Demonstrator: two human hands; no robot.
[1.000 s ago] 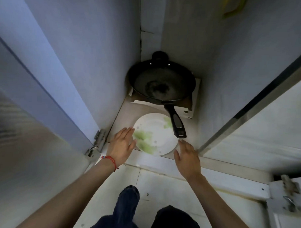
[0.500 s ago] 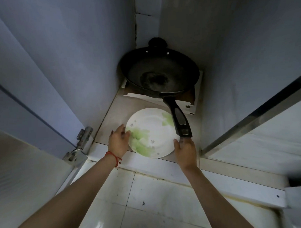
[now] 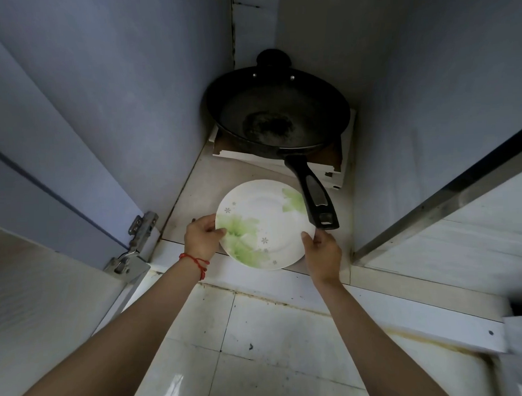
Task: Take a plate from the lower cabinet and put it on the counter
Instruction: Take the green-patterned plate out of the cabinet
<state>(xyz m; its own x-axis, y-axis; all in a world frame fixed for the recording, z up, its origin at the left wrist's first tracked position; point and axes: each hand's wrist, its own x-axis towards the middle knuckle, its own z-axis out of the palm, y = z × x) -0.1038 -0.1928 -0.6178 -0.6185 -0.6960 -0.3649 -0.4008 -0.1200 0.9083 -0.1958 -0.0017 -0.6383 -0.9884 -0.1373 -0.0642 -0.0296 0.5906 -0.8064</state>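
Hands: left hand [image 3: 202,239] and right hand [image 3: 324,253] grip the plate [image 3: 265,224] by opposite edges; I'd tilt the near edge up, clearing the pan handle [image 3: 313,193] overhanging its far right.

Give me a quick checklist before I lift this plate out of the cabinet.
1. Left hand on the plate: ok, thumb over the left rim.
2. Right hand on the plate: ok, thumb at the right rim.
3. Grip underneath: cannot tell, fingers hidden below the plate.
4. Pan handle clear of the plate: not ok, it overlaps the right rim from above.
5. Plate empty: ok, only green print shows.
6. Way out toward you: ok, door open.
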